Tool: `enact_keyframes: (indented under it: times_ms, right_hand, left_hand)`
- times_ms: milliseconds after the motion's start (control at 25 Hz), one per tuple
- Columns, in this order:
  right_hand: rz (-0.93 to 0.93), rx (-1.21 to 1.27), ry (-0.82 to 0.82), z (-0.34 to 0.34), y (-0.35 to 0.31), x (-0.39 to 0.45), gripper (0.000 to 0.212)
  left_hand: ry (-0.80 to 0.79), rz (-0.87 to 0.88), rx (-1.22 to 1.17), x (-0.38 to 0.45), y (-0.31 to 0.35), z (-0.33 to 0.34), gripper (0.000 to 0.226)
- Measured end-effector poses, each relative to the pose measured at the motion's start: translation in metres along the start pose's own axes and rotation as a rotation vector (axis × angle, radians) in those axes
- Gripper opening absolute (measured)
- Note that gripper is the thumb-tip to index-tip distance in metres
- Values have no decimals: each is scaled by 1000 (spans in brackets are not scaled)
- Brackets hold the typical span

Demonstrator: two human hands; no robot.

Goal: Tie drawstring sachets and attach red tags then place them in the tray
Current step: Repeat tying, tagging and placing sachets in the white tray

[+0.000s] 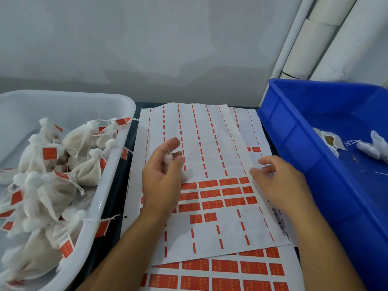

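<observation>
My left hand (162, 179) hovers over the sticker sheets and pinches the white gathered top of a sachet (168, 159) between thumb and fingers; the palm hides most of its body. My right hand (279, 181) is beside it to the right, above the sheet, with loosely curled fingers, and I see nothing in it. Red tags (212, 204) sit in rows on the upper white sticker sheet (201, 135). The white tray (109, 177) on the left holds several tied sachets with red tags (50, 153).
A blue bin (294, 131) on the right holds a few untied sachets (329, 140) and some crumbs. A second sticker sheet (224, 267) with full rows of red tags lies underneath, nearer to me. A grey wall and white pipes stand behind the table.
</observation>
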State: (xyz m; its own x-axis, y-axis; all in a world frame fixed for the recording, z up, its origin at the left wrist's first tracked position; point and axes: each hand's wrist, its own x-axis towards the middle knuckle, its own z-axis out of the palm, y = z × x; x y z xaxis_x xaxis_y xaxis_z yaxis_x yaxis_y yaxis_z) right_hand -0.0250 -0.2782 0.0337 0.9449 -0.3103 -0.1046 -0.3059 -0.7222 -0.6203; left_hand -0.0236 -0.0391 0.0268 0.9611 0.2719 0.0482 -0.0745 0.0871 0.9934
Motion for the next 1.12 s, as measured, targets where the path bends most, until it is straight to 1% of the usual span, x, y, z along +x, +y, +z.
enact_keyframes:
  times_ms: [40, 120, 200, 240, 280, 400, 440, 480, 560, 600, 640, 720, 760, 800, 840, 880, 960, 1000, 1120]
  right_hand:
    - [-9, -10, 20, 1, 1, 0, 40]
    - [-16, 68, 20, 2, 2, -1, 38]
    - [27, 251, -10, -5, 2, -5, 32]
    - [63, 354, -55, -11, 2, -7, 27]
    - [97, 435, -145, -18, 3, -9, 24]
    - [133, 528, -564, -29, 3, -17, 28]
    - [122, 545, -662, -29, 2, -19, 33]
    - [110, 572, -721, -28, 2, -21, 39]
    - [113, 682, -737, -26, 2, -23, 47]
    - [127, 768, -725, -25, 1, -23, 48]
    - [142, 856, -711, -25, 1, -23, 48]
    - [169, 996, -692, -25, 1, -23, 48]
    - [190, 1053, -687, -24, 0, -24, 50]
    - [212, 1114, -680, -21, -1, -25, 51]
    - [239, 1180, -665, -19, -3, -26, 52]
    - [258, 1252, -649, -16, -4, -26, 51]
    - [251, 1395, -631, -12, -9, -26, 44]
    - [241, 1464, -629, -8, -12, -26, 45]
    - [244, 1580, -627, 6, -16, -30, 60]
  left_hand:
    - [-8, 7, 1, -1, -2, 2, 30]
    - [-13, 31, -3, -1, -6, 2, 33]
    - [-16, 70, 5, 1, -9, 3, 35]
    - [-16, 92, 16, 2, -10, 4, 37]
    - [-15, 112, 27, 3, -11, 5, 39]
    - [-19, 152, 65, 4, -11, 6, 45]
    - [-27, 157, 102, 5, -11, 4, 47]
    - [-36, 166, 179, 5, -11, 3, 50]
    - [-39, 233, 442, 4, -8, 0, 56]
    - [-43, 304, 565, 1, -5, -2, 57]
    - [-60, 386, 638, -2, -2, -3, 54]
    - [-172, 489, 699, -8, 5, -6, 35]
    - [-278, 472, 721, -9, 9, -9, 25]
    - [-402, 422, 740, -11, 12, -12, 28]
    - [-519, 365, 744, -12, 13, -14, 35]
    - [-605, 317, 757, -12, 13, -16, 42]
    - [-671, 288, 798, -13, 10, -17, 49]
    - [-681, 277, 803, -14, 8, -17, 53]
    - [-691, 254, 736, -15, 4, -15, 56]
